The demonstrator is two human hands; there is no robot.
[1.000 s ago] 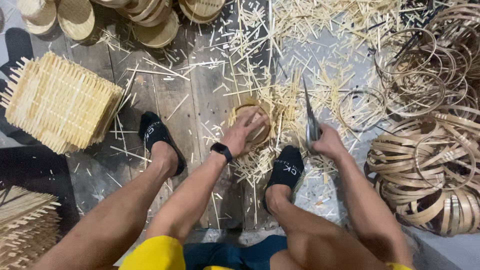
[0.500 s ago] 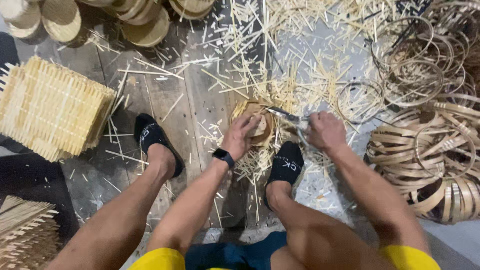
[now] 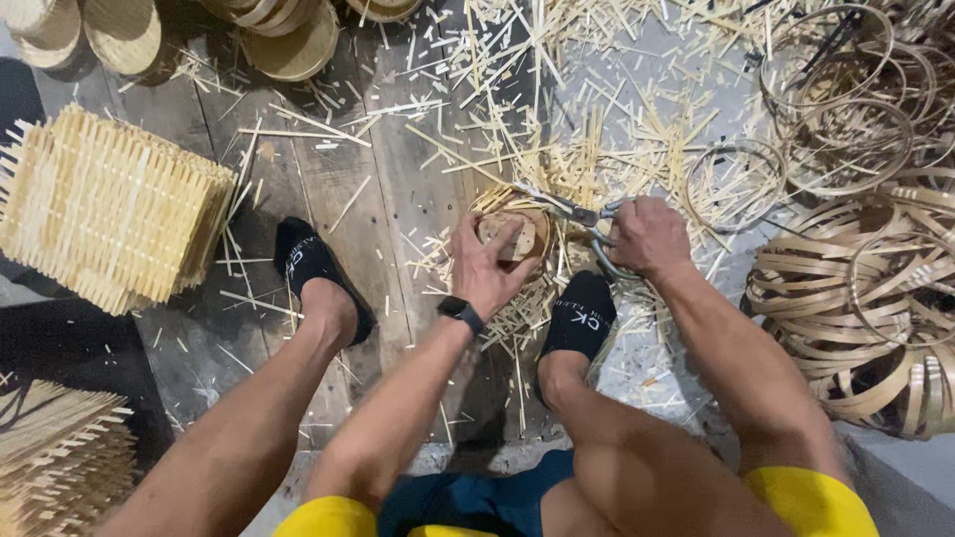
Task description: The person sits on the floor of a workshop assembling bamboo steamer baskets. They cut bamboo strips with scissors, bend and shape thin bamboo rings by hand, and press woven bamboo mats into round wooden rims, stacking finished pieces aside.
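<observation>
Your left hand (image 3: 489, 267) presses down flat on a small round woven bamboo piece (image 3: 512, 234), fingers curled over its near rim, while your right hand (image 3: 647, 237) is closed around the handles of a pair of metal scissors (image 3: 562, 206). A second ago you held those scissors upright, blades pointing away from the work; now they lie low and level, tips reaching in at the far rim of the round piece, which suggests trimming of the stray strip ends has begun. The piece sits on the wooden floor (image 3: 328, 179) between your two black-socked feet, nearer the right one (image 3: 582, 316). Loose bamboo offcuts (image 3: 557, 89) litter the floor's far side. A stack of square woven mats (image 3: 109, 204) stands at the left edge, and coiled bamboo hoops (image 3: 856, 268) pile up along the right edge.
</observation>
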